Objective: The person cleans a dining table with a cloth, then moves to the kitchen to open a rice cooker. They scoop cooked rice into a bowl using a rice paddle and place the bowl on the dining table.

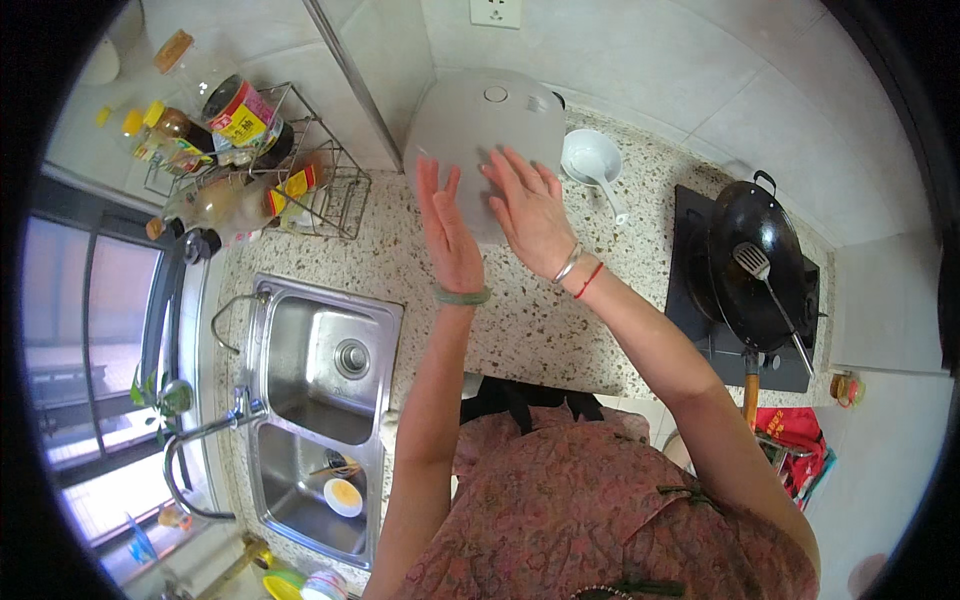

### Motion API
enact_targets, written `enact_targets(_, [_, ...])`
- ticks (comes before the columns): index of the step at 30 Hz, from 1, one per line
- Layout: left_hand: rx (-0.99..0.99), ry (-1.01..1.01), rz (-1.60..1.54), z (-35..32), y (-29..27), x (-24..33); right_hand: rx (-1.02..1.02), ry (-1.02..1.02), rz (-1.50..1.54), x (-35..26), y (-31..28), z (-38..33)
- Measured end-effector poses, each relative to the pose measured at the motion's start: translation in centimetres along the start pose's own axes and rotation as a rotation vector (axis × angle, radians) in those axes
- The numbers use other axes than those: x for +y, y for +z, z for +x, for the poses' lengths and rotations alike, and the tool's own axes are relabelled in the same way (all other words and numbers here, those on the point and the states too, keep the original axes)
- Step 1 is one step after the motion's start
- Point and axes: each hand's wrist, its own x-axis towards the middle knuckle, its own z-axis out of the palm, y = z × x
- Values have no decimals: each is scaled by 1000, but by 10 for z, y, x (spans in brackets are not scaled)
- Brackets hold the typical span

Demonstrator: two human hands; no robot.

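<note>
A light grey rice cooker [470, 120], rounded, its lid down, stands at the back of the speckled counter. Over its front part is my left hand [452, 235], fingers stretched upward and nothing in them. A green bangle circles that wrist. My right hand [530, 215] reaches beside it with fingers spread over the lid, also holding nothing. Whether the fingertips touch the cooker, I cannot tell. On the right wrist are a silver bangle and a red string. Right of the cooker sits a white bowl [582, 152] with a white spoon [612, 200] in it.
At the right, a black wok [740, 290] with a slotted spatula [755, 265] sits on a dark stove [680, 270]. A double steel sink [395, 335] is at the left, with a dish [343, 497] in its nearer basin. Bottles fill a wire rack [345, 205] behind it.
</note>
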Motion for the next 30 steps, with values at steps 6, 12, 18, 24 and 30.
enact_targets(6, [-148,116,271,25,-19,-17,-30,-22,-180,-10,5,20])
enact_targets(12, [-324,217,563,28,-28,-15,-31,5,-219,-14,8,15])
enact_targets(18, [-375,309,772,30,-32,-20,-70,9,-214,-11,14,15])
enact_targets(24, [-404,280,795,38,-26,-15,-81,-13,-209,-3,13,15])
enact_targets(30, [-292,78,261,40,-30,-7,-156,-12,-163,-6,-3,16])
